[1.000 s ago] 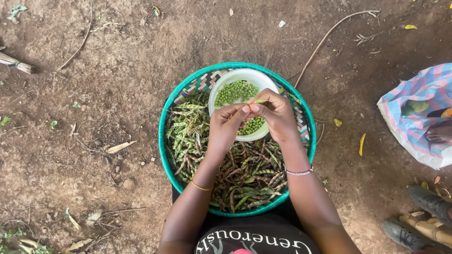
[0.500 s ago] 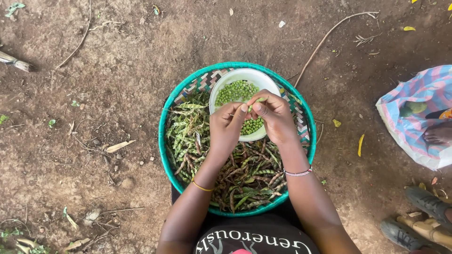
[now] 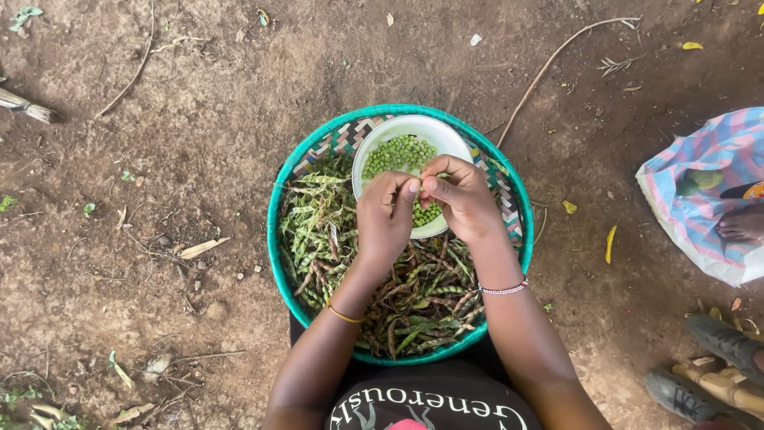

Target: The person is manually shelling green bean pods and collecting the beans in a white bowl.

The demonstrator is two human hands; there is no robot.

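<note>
A round woven basket with a teal rim point(image 3: 280, 239) rests on my lap, filled with green and brown pea pods point(image 3: 318, 239). In its far part sits a white bowl point(image 3: 398, 127) holding shelled green peas point(image 3: 398, 153). My left hand point(image 3: 386, 219) and my right hand point(image 3: 461, 199) meet over the near edge of the bowl, thumbs and fingertips pinched together on a small pod that is mostly hidden between them.
Bare brown earth with twigs, dry leaves and small stones surrounds the basket. A striped pink and blue cloth point(image 3: 700, 191) with another person's foot point(image 3: 740, 224) on it lies at the right. Worn shoes point(image 3: 716, 366) sit at the lower right. A long stick point(image 3: 557, 56) lies beyond the basket.
Both hands stay pinched together over the bowl; the fingers have shifted slightly on the pod. Basket and bowl have not moved.
</note>
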